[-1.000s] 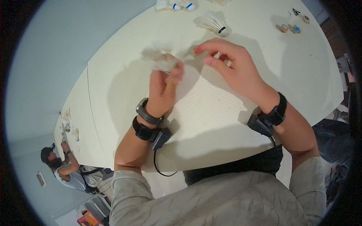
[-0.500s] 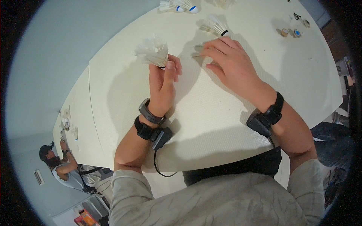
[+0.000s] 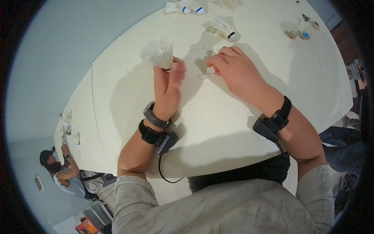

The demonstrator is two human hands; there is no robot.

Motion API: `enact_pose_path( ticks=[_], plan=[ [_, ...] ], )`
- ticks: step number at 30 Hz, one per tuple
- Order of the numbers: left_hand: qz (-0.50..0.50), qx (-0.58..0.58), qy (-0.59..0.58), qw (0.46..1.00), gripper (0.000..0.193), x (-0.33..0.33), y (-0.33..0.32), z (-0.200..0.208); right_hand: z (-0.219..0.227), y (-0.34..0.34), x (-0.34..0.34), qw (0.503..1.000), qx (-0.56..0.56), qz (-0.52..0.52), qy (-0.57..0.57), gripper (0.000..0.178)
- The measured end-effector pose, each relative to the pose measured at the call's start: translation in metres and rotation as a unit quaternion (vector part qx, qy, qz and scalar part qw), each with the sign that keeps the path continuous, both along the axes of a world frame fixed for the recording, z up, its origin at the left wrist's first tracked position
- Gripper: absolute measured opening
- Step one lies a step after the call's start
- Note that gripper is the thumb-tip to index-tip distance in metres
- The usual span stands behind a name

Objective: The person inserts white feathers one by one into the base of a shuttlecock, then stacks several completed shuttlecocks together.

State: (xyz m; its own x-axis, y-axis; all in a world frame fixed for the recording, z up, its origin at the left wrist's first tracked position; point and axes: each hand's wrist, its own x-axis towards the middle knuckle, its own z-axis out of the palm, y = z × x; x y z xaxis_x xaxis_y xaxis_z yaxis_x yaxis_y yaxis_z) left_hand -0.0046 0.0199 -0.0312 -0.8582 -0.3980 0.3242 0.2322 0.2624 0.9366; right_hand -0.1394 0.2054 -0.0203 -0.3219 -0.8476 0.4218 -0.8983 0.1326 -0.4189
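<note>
1. In the head view, your left grip (image 3: 168,87) is closed on a shuttlecock (image 3: 157,54), thumb and fingers around its base end, just by a dark band. The feathers point up and away from you, clear of the surface (image 3: 194,128); most of the base is hidden by your fingers.
2. Your right grip (image 3: 242,72) is curled low over the surface, its fingertips at one end of a loose feather (image 3: 204,76). You may be pinching it or only touching it; I can't tell which.
3. A second thin piece (image 3: 201,47) lies flat just beyond that hand, too faint to name for sure.
4. Farther off, a black-banded shuttlecock (image 3: 225,29) lies on its side, near your right fingers but not touching them. Two blue-banded shuttlecocks (image 3: 194,6) lie by the far edge, and a tan roll (image 3: 293,34) sits well to the right.
5. As I judge it, the step in hand is handling the loose feather while the other hand steadies the shuttlecock. The next move calls for a light, sure pinch on the feather and a steady left hold that doesn't crush the plumes.
</note>
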Motion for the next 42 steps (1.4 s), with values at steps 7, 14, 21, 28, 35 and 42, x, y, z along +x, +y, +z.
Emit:
enact_pose_path(
  ticks=[7, 14, 21, 28, 35, 42],
  plan=[
    [-0.010, -0.012, 0.008, 1.000, 0.015, 0.000, 0.002, -0.008, -0.011, -0.002, -0.004, 0.990, -0.055, 0.000, -0.133, 0.019],
    [-0.038, 0.001, -0.028, 0.999, 0.016, 0.009, -0.001, -0.012, -0.005, -0.003, 0.001, 0.968, -0.098, -0.044, -0.226, 0.010],
    [-0.125, -0.246, -0.009, 0.961, 0.028, 0.011, 0.000, 0.002, -0.006, 0.001, 0.001, 0.890, -0.188, -0.019, -0.416, 0.016],
    [-0.146, -0.278, -0.014, 0.949, 0.031, 0.009, -0.001, 0.000, -0.001, 0.002, 0.007, 0.879, -0.190, 0.003, -0.436, 0.016],
    [-0.156, -0.286, -0.017, 0.945, 0.032, 0.011, -0.001, 0.001, 0.002, 0.002, 0.007, 0.885, -0.182, 0.006, -0.428, 0.015],
    [-0.154, -0.266, -0.037, 0.951, 0.036, 0.010, 0.001, 0.001, 0.003, 0.004, 0.007, 0.916, -0.177, -0.005, -0.360, 0.014]
  ],
)
